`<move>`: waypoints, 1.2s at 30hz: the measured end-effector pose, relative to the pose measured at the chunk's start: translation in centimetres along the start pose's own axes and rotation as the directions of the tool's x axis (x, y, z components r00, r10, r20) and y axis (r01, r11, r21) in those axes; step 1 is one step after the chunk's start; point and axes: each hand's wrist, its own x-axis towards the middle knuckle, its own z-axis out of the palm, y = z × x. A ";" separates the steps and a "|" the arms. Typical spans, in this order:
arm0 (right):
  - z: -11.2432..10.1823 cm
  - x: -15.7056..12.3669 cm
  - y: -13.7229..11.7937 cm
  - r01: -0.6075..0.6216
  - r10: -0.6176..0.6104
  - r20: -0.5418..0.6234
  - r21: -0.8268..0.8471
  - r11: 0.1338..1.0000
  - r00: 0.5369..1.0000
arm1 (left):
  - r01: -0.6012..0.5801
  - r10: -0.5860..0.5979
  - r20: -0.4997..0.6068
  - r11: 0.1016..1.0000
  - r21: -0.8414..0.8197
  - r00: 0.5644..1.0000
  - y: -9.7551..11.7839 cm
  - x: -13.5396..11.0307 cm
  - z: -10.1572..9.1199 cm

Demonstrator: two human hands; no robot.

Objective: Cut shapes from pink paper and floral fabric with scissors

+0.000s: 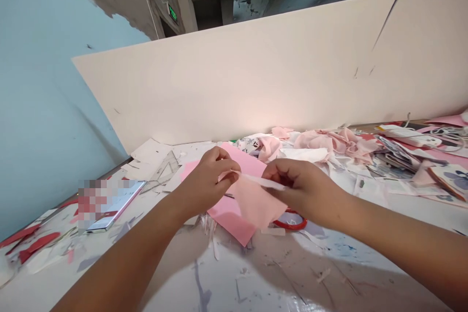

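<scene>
My left hand and my right hand are both pinched on the top edge of a small piece of light pink fabric, which hangs between them above the table. A narrow white strip runs along that edge from one pinch to the other. Under the fabric lies a brighter pink sheet flat on the white table. A red ring-shaped handle, perhaps of scissors, shows just below my right hand, mostly hidden.
A phone lies at the left near red scraps. Pink cloth pieces and printed fabric pile up at the back and right. A tall white board stands behind the table. Paper offcuts litter the surface.
</scene>
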 end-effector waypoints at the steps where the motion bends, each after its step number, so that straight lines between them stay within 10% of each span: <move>1: 0.4 -0.4 -0.2 0.036 -0.037 -0.002 -0.051 0.998 0.999 | -0.009 0.010 -0.026 0.999 0.031 1.000 -0.1 0.0 0.1; 5: 2.8 -2.6 -0.8 0.289 -0.267 0.114 -0.284 0.914 0.957 | 0.052 -0.059 0.120 0.997 0.060 0.991 -0.3 -0.3 -0.6; 9: 4.7 -3.5 -0.8 0.451 -0.332 0.363 -0.320 0.834 0.871 | 0.202 -0.211 0.423 0.977 0.067 0.881 -1.3 -1.0 -2.6; 14: 4.0 -1.5 1.4 0.110 0.012 0.177 -0.660 0.743 0.984 | 0.353 -0.364 0.508 0.928 0.122 0.781 -3.2 -1.7 -4.1; 19: 3.4 0.2 4.1 -0.039 0.209 0.101 -0.816 0.577 0.973 | 0.474 -0.438 0.585 0.875 0.102 0.683 -4.3 -2.2 -3.9; 26: 2.7 0.6 4.3 0.037 0.229 0.266 -0.723 0.690 0.936 | 0.559 -0.411 0.617 0.828 -0.056 0.671 -4.5 -3.2 -3.6; 36: 0.7 0.4 2.2 -0.156 0.369 0.232 -0.619 0.770 0.900 | 0.508 -0.441 0.353 0.853 -0.121 0.825 -4.7 -4.6 -4.3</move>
